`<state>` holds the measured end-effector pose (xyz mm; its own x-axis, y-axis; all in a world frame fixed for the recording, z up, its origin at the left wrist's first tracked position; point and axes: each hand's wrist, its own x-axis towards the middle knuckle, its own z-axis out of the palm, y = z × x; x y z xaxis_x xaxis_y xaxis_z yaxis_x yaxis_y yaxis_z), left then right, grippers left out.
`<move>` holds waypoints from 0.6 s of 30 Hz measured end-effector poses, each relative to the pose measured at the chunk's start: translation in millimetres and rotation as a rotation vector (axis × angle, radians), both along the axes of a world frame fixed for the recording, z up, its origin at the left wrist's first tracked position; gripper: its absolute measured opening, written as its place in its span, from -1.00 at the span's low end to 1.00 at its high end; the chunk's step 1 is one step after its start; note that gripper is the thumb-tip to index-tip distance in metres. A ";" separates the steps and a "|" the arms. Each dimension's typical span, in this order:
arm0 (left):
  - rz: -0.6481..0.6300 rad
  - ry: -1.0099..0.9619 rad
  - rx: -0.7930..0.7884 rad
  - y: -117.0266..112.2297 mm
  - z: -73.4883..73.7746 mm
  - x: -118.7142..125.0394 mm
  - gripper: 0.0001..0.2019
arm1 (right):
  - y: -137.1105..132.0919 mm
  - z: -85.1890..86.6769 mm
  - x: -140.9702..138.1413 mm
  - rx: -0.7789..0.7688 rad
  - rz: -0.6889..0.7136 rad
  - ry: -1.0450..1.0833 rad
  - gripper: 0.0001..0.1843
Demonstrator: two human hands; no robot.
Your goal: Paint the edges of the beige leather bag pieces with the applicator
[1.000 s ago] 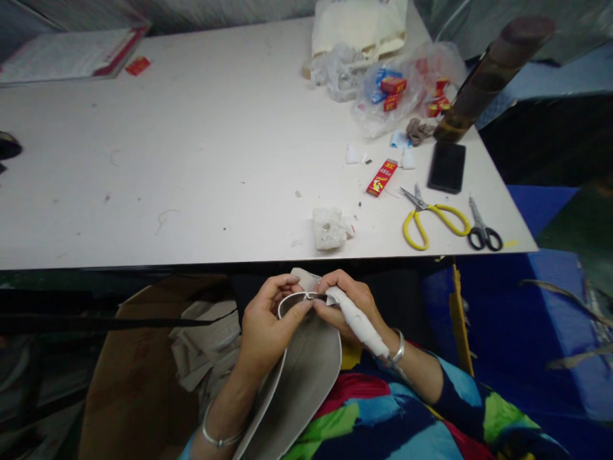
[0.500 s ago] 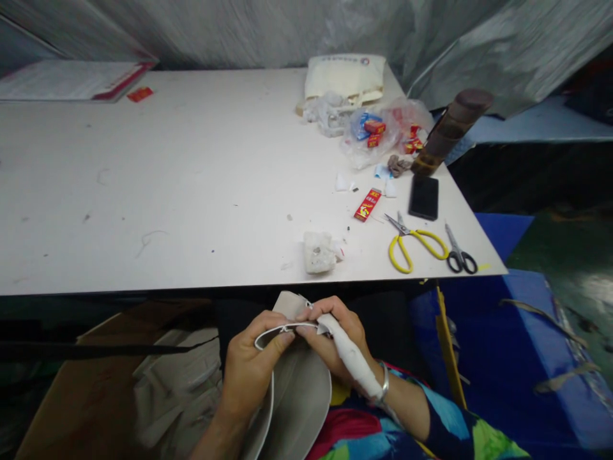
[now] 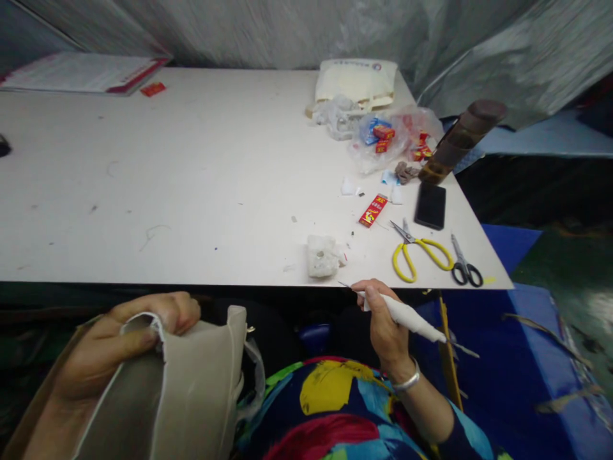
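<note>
My left hand (image 3: 103, 345) is closed on the upper rim of a beige leather-like bag body (image 3: 201, 377), which hangs open at the lower left with its pale cut edge showing. Thumb and fingers pinch the rim from both sides. On the right, my right hand (image 3: 385, 332) grips an awl (image 3: 416, 319) by its white-wrapped handle. The awl's thin metal point sticks out leftward beside the table's front edge, apart from the bag. Just above that point lies a whitish block (image 3: 322, 257) with a small dark spot.
Yellow-handled scissors (image 3: 408, 263), small black-handled scissors (image 3: 465, 273), a phone (image 3: 430, 206) and a red packet (image 3: 373, 211) lie on the white table (image 3: 191, 179). Behind them are a brown bottle (image 3: 462, 140), plastic bags (image 3: 373, 153) and a cream cloth bag (image 3: 354, 83).
My hands have moved apart. The left one has drawn the bag to the left; the right one has come off the bag and moved right, holding the awl.
</note>
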<state>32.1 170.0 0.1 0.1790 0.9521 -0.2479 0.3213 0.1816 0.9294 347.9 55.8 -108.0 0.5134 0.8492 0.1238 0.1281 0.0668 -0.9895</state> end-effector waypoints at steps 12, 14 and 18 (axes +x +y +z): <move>-0.274 -0.012 -0.179 -32.2 -85.6 122.1 -0.82 | 28.5 2.4 6.2 -0.037 -0.052 -0.231 -0.79; -0.242 0.034 -0.165 -33.1 -85.9 118.8 -0.84 | 31.3 1.2 7.0 -0.013 -0.040 -0.311 -0.81; -0.244 0.076 -0.078 -31.3 -81.2 107.6 -0.86 | 35.9 0.1 7.0 0.034 -0.012 -0.431 -0.83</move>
